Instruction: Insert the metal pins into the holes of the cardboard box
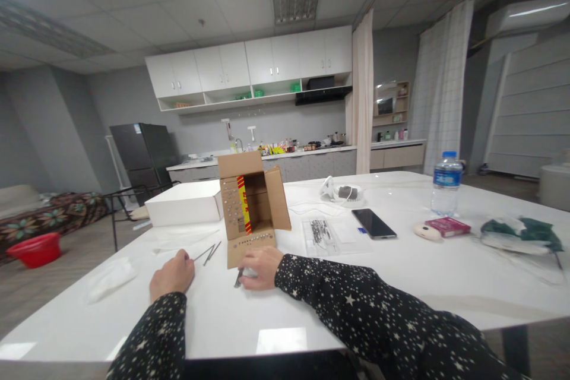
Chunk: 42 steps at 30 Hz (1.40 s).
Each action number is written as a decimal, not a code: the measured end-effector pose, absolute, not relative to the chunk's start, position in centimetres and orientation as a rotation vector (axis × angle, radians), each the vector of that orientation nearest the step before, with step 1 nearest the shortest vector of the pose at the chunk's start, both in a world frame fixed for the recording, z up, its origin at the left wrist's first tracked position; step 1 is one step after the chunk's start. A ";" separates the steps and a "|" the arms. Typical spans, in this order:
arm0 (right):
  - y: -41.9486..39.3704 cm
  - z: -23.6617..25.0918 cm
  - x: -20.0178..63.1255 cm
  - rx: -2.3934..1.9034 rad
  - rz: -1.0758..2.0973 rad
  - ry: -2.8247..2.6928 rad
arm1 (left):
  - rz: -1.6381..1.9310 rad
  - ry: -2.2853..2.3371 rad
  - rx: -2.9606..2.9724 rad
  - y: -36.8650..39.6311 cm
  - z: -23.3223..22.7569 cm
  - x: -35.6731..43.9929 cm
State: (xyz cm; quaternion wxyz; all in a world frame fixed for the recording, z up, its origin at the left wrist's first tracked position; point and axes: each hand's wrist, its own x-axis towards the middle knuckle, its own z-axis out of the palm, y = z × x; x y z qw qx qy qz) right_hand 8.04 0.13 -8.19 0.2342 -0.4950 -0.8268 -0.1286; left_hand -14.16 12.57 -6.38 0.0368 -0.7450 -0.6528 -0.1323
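Note:
My left hand (173, 277) rests near the table's left side, fingers closed on a thin metal rod (203, 253). Just beyond its tip lie loose long metal pins (212, 253), perhaps nails. My right hand (260, 268) is curled palm down at the front flap of an open cardboard box (231, 217). Something whitish shows under its fingers, too covered to name, and dark metal pieces (238, 278) stick out beside them. Rows of small round metal heads dot the box's left flap and front flap. A clear plastic tray (308, 242) of similar pins stands right of the box.
A white box (182, 205) stands behind my left hand, and a crumpled white tissue (111, 279) lies left. To the right are a phone (374, 224), a white cabled device (327, 189), a pink box (447, 226), a water bottle (445, 187) and a green-white bundle (521, 234).

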 end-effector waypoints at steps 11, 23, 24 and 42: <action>-0.1 -8.1 8.0 -1.335 -0.326 -2.292 | -0.425 -1.999 -2.278 12.5 -6.3 -14.2; 0.1 -8.1 8.0 -1.363 -0.310 -2.306 | -0.407 -2.000 -2.290 12.6 -6.4 -14.2; 0.1 -8.1 8.0 -1.367 -0.306 -2.304 | -0.408 -1.998 -2.290 12.6 -6.4 -14.1; 0.2 -8.2 7.7 -1.432 -0.297 -2.296 | -0.383 -2.005 -2.298 12.6 -6.3 -14.1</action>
